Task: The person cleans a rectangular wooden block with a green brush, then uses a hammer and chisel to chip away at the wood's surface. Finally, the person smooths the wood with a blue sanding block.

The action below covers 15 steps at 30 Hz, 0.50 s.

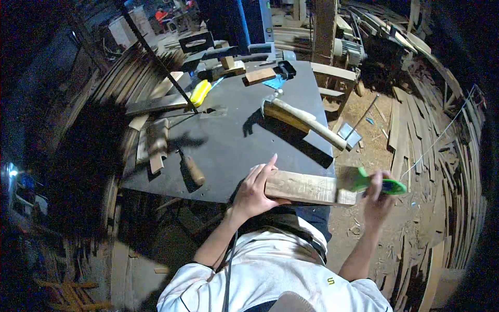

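A squared wooden block point(301, 185) lies across the near edge of the dark tabletop, and its right end sticks out past the table's corner. My left hand point(254, 190) grips the block's left end. In my right hand point(378, 200) is a flat, wide brush with a green handle point(361, 179). Its head, slightly blurred, is over the block's right end; whether it touches the wood I cannot tell. Beyond the block, a hammer point(312, 125) with a pale wooden handle rests against a darker wood piece point(285, 118). A wooden-handled tool point(193, 171) lies to the left.
On the dark tabletop point(228, 145) are a yellow object point(200, 93), several wood offcuts and a black-ended tool with a wooden body point(260, 76). A long dark rod point(156, 57) slants across the left. Boards point(416, 130) and shavings cover the floor at right; a motor point(348, 50) stands behind.
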Available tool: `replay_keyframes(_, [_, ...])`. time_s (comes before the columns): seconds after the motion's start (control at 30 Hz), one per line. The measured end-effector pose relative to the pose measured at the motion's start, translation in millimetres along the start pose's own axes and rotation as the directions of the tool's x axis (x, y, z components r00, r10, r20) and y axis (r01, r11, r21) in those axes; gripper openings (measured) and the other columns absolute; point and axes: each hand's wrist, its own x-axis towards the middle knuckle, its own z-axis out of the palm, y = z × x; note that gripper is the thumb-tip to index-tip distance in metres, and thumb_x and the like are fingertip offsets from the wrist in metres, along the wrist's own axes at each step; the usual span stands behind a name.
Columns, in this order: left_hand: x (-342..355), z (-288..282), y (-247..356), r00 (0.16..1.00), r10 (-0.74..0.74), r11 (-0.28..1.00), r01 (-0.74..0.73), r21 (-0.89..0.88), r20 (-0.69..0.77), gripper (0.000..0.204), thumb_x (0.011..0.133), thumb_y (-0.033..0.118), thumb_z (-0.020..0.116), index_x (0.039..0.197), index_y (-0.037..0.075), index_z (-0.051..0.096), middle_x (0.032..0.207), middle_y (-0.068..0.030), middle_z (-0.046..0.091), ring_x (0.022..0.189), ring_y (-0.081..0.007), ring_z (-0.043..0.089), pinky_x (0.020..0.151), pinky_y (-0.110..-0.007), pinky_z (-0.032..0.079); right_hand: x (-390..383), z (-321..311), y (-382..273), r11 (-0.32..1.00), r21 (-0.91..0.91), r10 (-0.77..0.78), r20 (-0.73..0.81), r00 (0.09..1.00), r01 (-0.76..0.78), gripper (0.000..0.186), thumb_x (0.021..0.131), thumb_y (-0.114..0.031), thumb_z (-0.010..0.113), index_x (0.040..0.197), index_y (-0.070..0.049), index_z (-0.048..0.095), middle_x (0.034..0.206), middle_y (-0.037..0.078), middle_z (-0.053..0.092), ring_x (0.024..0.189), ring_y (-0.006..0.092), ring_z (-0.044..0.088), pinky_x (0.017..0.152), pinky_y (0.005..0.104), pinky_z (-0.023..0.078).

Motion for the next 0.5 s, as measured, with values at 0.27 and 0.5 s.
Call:
replay_keyframes(0.27, [3.0, -3.4, 1.8, 0.999, 0.038, 0.999, -0.038, -0.009, 0.027, 0.116, 0.056, 0.041, 0.093, 0.149, 0.001, 0.037, 0.107, -0.0144, 0.061, 0.1, -0.0337, 0.06, 0.094, -0.044, 0.047, -38.3, 51.4, -28.1, 0.996, 0.001, -0.083, 0.398, 0.914, 0.09, 0.018, 0.097, -0.025, 0.063, 0.094, -0.008, 0.066, 0.085, 0.004, 0.066, 0.066, 0.0122, 0.06, 0.056, 0.027, 0.048])
replay_keyframes(0.5, [2.4, 0.1, 0.5, 1.0, 0.001, 1.0, -0.001, 0.007, 0.026, 0.116, 0.055, 0.042, 0.092, 0.149, 0.002, 0.037, 0.109, -0.0126, 0.059, 0.101, -0.0315, 0.059, 0.096, -0.044, 0.046, -9.7, -5.0, 8.3, 0.999, 0.001, 0.052, -0.165, 0.985, -0.053, 0.025, 0.102, -0.03, 0.053, 0.096, -0.007, 0.059, 0.082, 0.002, 0.06, 0.066, 0.009, 0.056, 0.058, 0.0245, 0.046])
